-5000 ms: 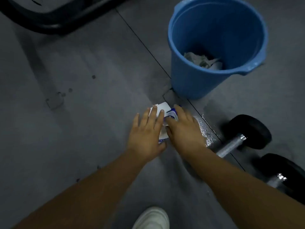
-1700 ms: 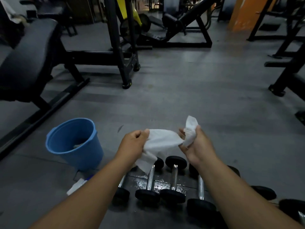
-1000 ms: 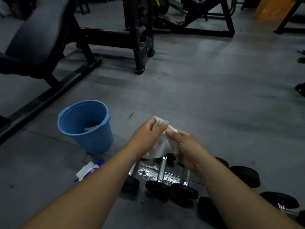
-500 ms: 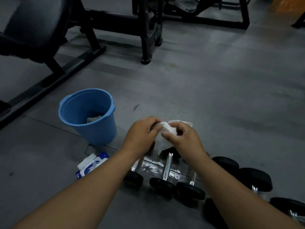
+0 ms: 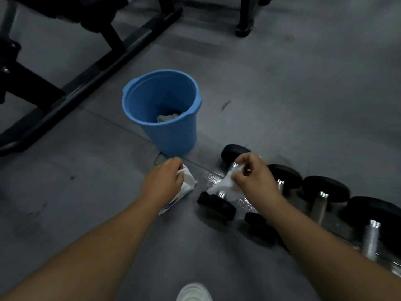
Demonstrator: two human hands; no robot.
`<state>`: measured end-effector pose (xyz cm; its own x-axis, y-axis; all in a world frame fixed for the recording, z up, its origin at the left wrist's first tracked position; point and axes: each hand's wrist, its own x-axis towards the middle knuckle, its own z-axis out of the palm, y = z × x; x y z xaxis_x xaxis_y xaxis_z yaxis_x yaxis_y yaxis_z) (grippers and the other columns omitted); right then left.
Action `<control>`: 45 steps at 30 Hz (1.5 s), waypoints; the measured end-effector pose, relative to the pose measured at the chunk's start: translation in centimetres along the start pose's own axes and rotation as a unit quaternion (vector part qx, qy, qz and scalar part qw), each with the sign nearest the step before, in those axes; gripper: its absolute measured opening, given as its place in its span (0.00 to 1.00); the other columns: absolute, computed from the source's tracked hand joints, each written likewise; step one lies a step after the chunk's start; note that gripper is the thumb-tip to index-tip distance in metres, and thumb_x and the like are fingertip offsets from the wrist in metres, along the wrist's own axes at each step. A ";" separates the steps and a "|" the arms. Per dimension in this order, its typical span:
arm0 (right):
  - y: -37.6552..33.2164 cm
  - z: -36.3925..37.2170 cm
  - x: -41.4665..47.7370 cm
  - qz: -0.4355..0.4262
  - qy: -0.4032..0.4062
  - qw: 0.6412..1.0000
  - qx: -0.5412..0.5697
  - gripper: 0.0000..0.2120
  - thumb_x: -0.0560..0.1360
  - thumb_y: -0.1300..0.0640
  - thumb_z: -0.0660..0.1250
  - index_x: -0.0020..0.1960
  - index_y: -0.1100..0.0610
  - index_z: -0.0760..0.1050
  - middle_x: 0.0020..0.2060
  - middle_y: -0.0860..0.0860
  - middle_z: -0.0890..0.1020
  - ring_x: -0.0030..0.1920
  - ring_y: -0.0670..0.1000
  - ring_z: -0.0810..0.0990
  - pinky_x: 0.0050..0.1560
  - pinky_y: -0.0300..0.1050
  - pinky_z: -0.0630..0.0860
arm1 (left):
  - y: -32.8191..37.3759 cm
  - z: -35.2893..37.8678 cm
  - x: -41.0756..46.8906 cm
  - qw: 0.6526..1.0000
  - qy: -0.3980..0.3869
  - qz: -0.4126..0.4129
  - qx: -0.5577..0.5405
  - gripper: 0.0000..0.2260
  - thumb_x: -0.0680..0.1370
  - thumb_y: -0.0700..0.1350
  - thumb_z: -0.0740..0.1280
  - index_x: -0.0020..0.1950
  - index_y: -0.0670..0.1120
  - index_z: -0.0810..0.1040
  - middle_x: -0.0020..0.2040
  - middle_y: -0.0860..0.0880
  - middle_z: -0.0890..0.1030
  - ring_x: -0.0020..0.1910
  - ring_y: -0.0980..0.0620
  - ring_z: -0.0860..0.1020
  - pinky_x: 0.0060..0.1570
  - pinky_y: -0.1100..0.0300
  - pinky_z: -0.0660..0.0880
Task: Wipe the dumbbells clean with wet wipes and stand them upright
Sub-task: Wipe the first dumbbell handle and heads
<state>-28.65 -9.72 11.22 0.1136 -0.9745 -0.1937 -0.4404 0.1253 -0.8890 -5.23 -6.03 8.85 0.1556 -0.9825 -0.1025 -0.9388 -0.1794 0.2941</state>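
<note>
- I find the blue bucket point(image 5: 173, 137) standing upright just behind the wipes pack point(image 5: 188, 183); it blocks the far approach there.
- The dumbbells point(image 5: 325, 189) lie in a row to the right, heads close together, with no floor-level passage between them.
- A narrow strip separates the pack from the nearest dumbbell point(image 5: 217, 206).
- The floor point(image 5: 65, 192) is open leftward as far as the black bench frame point(image 5: 86, 72).

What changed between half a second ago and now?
The left hand let go of the wet wipe and dropped left to pinch the wipes pack. The right hand now holds the wipe alone, lowered onto the leftmost dumbbell. Unchanged: blue bucket; other dumbbells lying on their sides.
</note>
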 end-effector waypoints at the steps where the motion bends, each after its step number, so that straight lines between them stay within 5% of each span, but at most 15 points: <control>1: -0.1 1.2 0.3 0.000 -0.013 1.000 0.001 0.13 0.73 0.63 0.68 0.46 0.45 0.72 0.40 0.45 0.77 0.37 0.43 0.75 0.36 0.35 0.69 | -0.5 0.5 -0.2 1.000 -0.007 -0.012 0.002 0.04 0.80 0.49 0.61 0.46 0.53 0.67 0.47 0.53 0.76 0.44 0.45 0.77 0.41 0.52 0.73; 7: -0.7 6.6 1.8 -0.012 -0.083 0.997 0.005 0.16 0.73 0.68 0.62 0.51 0.48 0.77 0.47 0.42 0.80 0.49 0.41 0.76 0.52 0.33 0.71 | -3.6 3.0 -1.0 0.999 0.001 -0.034 0.004 0.02 0.81 0.49 0.61 0.53 0.52 0.70 0.53 0.53 0.77 0.48 0.50 0.76 0.39 0.57 0.68; 11: -0.1 7.5 2.3 -0.012 -0.087 0.996 -0.010 0.18 0.72 0.69 0.61 0.52 0.48 0.78 0.49 0.43 0.80 0.50 0.39 0.76 0.50 0.24 0.68 | -4.3 4.5 -0.6 0.996 -0.031 -0.079 0.016 0.20 0.78 0.49 0.64 0.69 0.50 0.68 0.66 0.50 0.73 0.60 0.47 0.74 0.52 0.52 0.74; 15: 0.9 6.2 2.3 -0.012 -0.043 0.999 -0.015 0.20 0.72 0.70 0.60 0.53 0.48 0.77 0.47 0.39 0.79 0.48 0.35 0.76 0.51 0.27 0.71 | -0.5 5.6 -0.5 0.995 0.056 0.064 0.053 0.26 0.72 0.58 0.65 0.68 0.49 0.69 0.65 0.46 0.74 0.61 0.44 0.74 0.58 0.48 0.72; 17: 1.5 4.8 2.2 0.003 -0.008 1.000 -0.014 0.20 0.73 0.70 0.59 0.55 0.48 0.76 0.47 0.38 0.78 0.48 0.37 0.76 0.50 0.32 0.73 | 2.4 6.6 -0.5 0.994 0.017 0.109 0.014 0.28 0.72 0.60 0.62 0.69 0.49 0.68 0.66 0.47 0.73 0.63 0.45 0.73 0.61 0.49 0.70; 21: 3.0 1.9 2.0 0.014 0.053 0.998 -0.019 0.20 0.73 0.70 0.58 0.53 0.48 0.75 0.47 0.41 0.78 0.47 0.34 0.75 0.43 0.21 0.68 | 5.8 8.4 -0.9 0.991 -0.056 0.120 0.005 0.38 0.68 0.71 0.63 0.71 0.50 0.67 0.67 0.50 0.72 0.65 0.47 0.70 0.64 0.51 0.67; 26: 4.4 -0.1 2.1 0.010 0.092 0.996 -0.019 0.16 0.75 0.67 0.60 0.50 0.47 0.76 0.47 0.42 0.80 0.48 0.42 0.78 0.47 0.28 0.70 | 7.7 9.5 -1.8 0.991 -0.124 0.040 0.027 0.41 0.66 0.71 0.68 0.71 0.50 0.64 0.66 0.48 0.70 0.64 0.45 0.71 0.56 0.51 0.73; 31: 5.0 -0.2 2.1 0.012 0.054 0.998 -0.032 0.17 0.74 0.68 0.59 0.48 0.46 0.76 0.47 0.46 0.80 0.46 0.40 0.78 0.45 0.29 0.70 | 8.8 9.9 -2.6 0.984 -0.170 -0.047 0.006 0.48 0.62 0.71 0.73 0.73 0.49 0.60 0.70 0.43 0.64 0.69 0.41 0.65 0.65 0.49 0.68; 39: 5.5 0.3 1.9 0.025 0.033 0.998 -0.039 0.19 0.73 0.68 0.59 0.43 0.43 0.75 0.45 0.47 0.81 0.46 0.43 0.79 0.44 0.29 0.70 | 8.6 9.6 -2.2 0.982 -0.184 -0.049 0.016 0.39 0.64 0.69 0.71 0.67 0.50 0.64 0.64 0.45 0.70 0.61 0.41 0.70 0.60 0.49 0.72; 42: 5.5 0.5 2.2 0.024 0.028 0.998 -0.044 0.18 0.73 0.67 0.59 0.45 0.45 0.77 0.47 0.47 0.81 0.45 0.41 0.78 0.43 0.30 0.70 | 6.6 8.7 -1.2 0.972 -0.173 -0.104 -0.119 0.32 0.71 0.72 0.63 0.65 0.52 0.70 0.61 0.47 0.75 0.58 0.45 0.75 0.58 0.48 0.74; 45: 5.5 0.8 2.3 0.024 0.022 0.999 -0.043 0.17 0.74 0.67 0.60 0.47 0.46 0.78 0.47 0.46 0.80 0.45 0.39 0.77 0.41 0.28 0.69 | 3.7 8.5 0.6 0.972 -0.129 -0.122 -0.153 0.17 0.84 0.55 0.54 0.58 0.45 0.76 0.55 0.43 0.80 0.56 0.43 0.77 0.56 0.51 0.73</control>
<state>-30.06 -11.16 5.51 0.0511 -0.9752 -0.2154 -0.5195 0.1583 -0.8397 -11.24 -6.86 1.76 0.2426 -0.8710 -0.4272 -0.7424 -0.4501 0.4962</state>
